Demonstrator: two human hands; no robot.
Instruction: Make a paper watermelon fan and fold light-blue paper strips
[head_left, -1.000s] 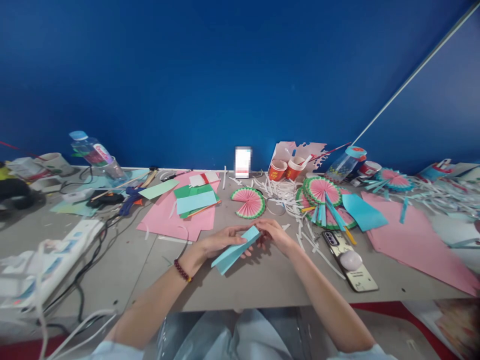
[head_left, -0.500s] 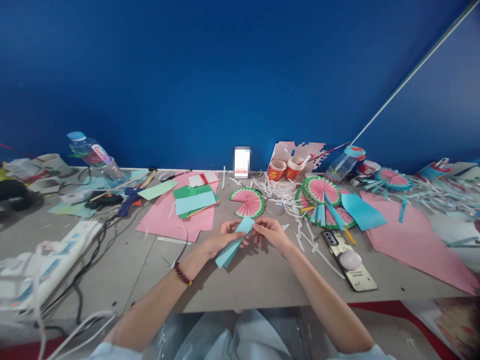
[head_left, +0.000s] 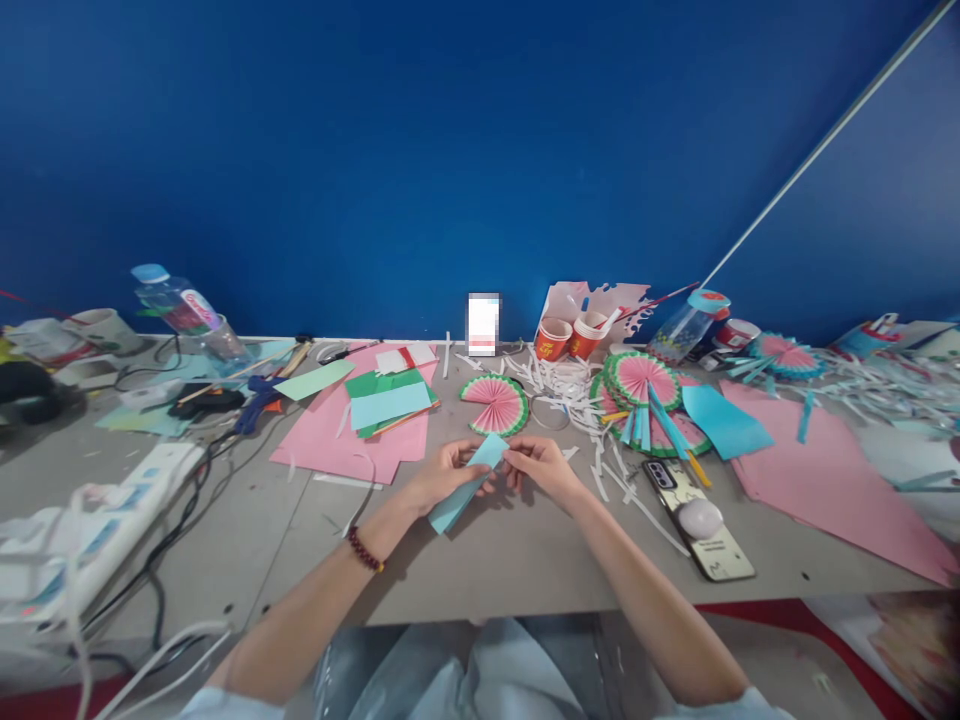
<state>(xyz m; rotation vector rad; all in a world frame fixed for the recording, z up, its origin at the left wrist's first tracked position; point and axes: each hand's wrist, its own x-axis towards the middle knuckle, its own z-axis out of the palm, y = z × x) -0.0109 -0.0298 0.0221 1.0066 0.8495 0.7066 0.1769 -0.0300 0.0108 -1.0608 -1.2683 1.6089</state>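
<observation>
Between my hands is a folded strip of light blue paper, slanting from upper right to lower left above the table. My left hand is closed on it, thumb along the top face. The fingertips of my right hand pinch its upper right end. Just beyond my hands lies a pleated pink paper fan with a green rim and a gap on its left side. To the left, a light blue paper strip rests on green paper over pink sheets.
At right are stacked watermelon-like paper fans, a phone and pink paper. Red paper cups stand near the wall by white paper scraps. A power strip with cables and a tilted bottle are at left.
The lower end of the light blue strip has closed up: its two layers were spread apart and now lie together. My hands stay in almost the same place.
</observation>
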